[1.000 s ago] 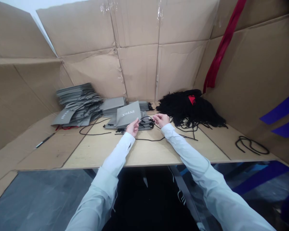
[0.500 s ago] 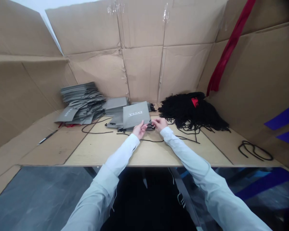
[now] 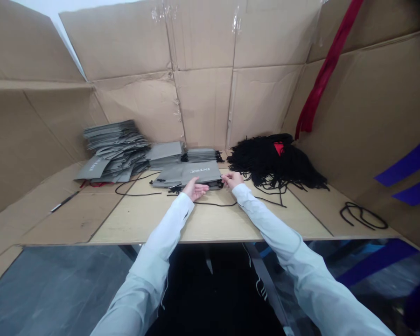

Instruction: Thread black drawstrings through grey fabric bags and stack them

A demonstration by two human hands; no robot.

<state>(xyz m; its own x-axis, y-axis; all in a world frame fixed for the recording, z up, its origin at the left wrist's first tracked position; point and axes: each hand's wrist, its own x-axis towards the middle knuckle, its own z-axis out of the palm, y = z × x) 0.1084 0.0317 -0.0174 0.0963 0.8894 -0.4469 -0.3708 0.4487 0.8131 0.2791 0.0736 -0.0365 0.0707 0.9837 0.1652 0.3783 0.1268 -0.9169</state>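
A flat grey paper bag (image 3: 199, 171) printed with white letters lies on top of a small stack of like bags in the middle of the cardboard-covered table (image 3: 210, 219). My left hand (image 3: 195, 189) grips the bag's near edge, fingers curled under it. At the bag's right corner my right hand (image 3: 231, 178) is pinched on the bag and a thin black cord. Another black cord (image 3: 217, 203) trails across the table just below both hands.
A tall fanned pile of grey bags (image 3: 114, 148) sits at the back left, a heap of black cords (image 3: 276, 161) with a red patch at the back right. A loose cord loop (image 3: 362, 215) lies far right. Cardboard walls enclose the table; a red strap (image 3: 324, 74) hangs at right.
The grey bag, tilted up on edge a second ago, now lies flat on the stack. Both hands came down with it and stayed at its near edge.
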